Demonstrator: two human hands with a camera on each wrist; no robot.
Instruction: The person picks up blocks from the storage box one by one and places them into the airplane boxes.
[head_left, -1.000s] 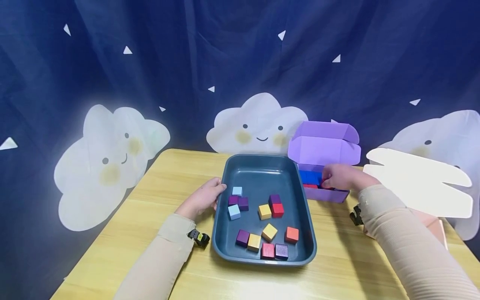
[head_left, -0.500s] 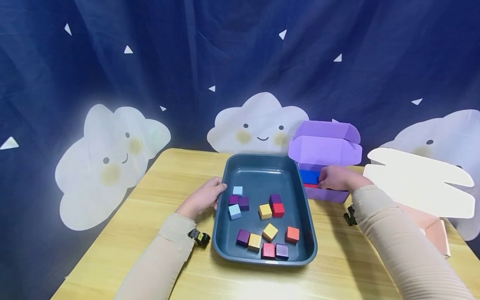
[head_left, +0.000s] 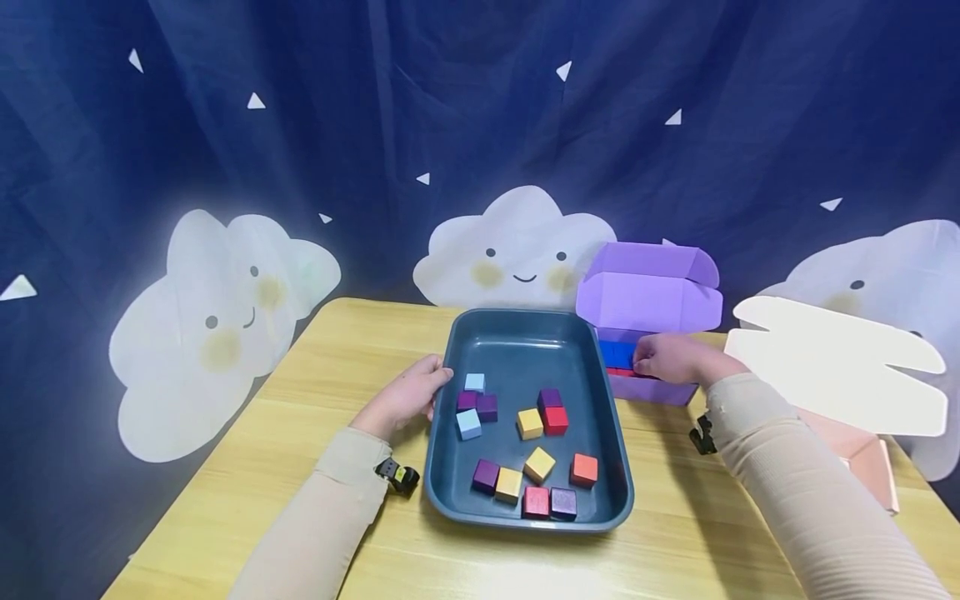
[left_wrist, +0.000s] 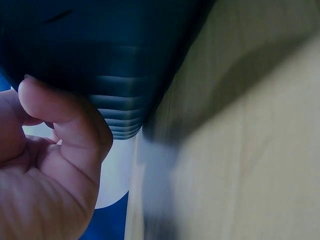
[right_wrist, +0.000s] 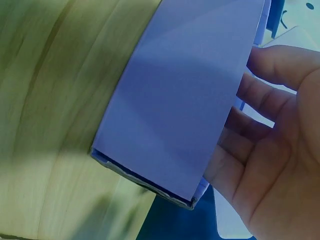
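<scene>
My left hand (head_left: 407,392) grips the left rim of a dark teal tray (head_left: 517,342); in the left wrist view its thumb lies along the tray's outer wall (left_wrist: 120,65). Several wooden cubes lie in the tray: light blue (head_left: 468,425), purple (head_left: 486,477), yellow (head_left: 539,465), red (head_left: 536,502) and orange (head_left: 583,470). My right hand (head_left: 675,358) reaches into an open purple box (head_left: 652,389), near blue blocks (head_left: 617,353) and red blocks (head_left: 621,372). In the right wrist view the box wall (right_wrist: 170,95) hides the fingertips, so whether they hold a block cannot be told.
The purple box's lid (head_left: 648,300) stands up behind it. An open pink box (head_left: 862,467) with a pale raised lid (head_left: 840,362) stands at the right, partly behind the right forearm. Wooden tabletop (head_left: 382,329) surrounds the tray. A blue cloud-patterned curtain (head_left: 480,100) hangs behind.
My right hand has shifted slightly left inside the purple box, covering the spot where a red block showed under its fingers. The left hand and the tray stay in place.
</scene>
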